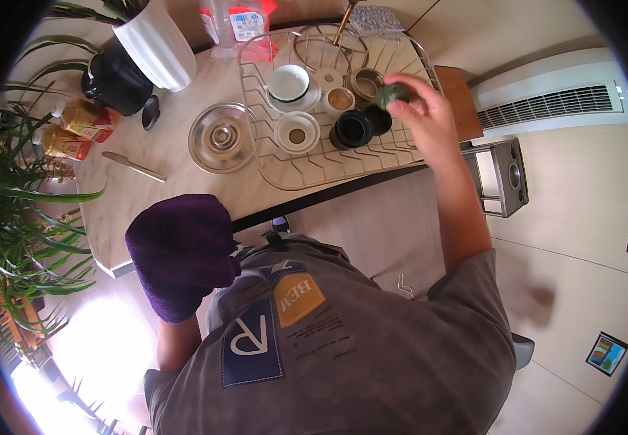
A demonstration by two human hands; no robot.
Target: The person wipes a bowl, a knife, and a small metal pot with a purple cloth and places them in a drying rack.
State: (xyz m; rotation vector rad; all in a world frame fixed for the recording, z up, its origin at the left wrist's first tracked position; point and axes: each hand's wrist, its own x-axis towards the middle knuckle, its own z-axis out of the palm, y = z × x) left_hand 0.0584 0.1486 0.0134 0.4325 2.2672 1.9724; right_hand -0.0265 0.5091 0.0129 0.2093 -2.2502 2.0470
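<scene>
My right hand [428, 111] pinches a small dark green rounded object [392, 97], perhaps a lid, between thumb and fingers. It is above the right part of a wire dish rack [292, 184]. Just below are a dark cup [353, 130], a second dark vessel [380, 120] and a brownish-grey pot [367, 82]. To their left sit a small cup with a tan inside [340, 100], a white bowl [287, 82] and a white dish with a dark round centre [296, 134]. A purple towel [183, 250] covers my left hand, hiding its fingers, near the table's front edge.
A round metal lid or tray [221, 138] lies left of the rack. Farther left are a table knife [134, 166], a black container [115, 81], bottles [69, 130] and a potted plant's leaves [26, 206]. A white vase [156, 46] stands at the back beside plastic packaging [246, 27].
</scene>
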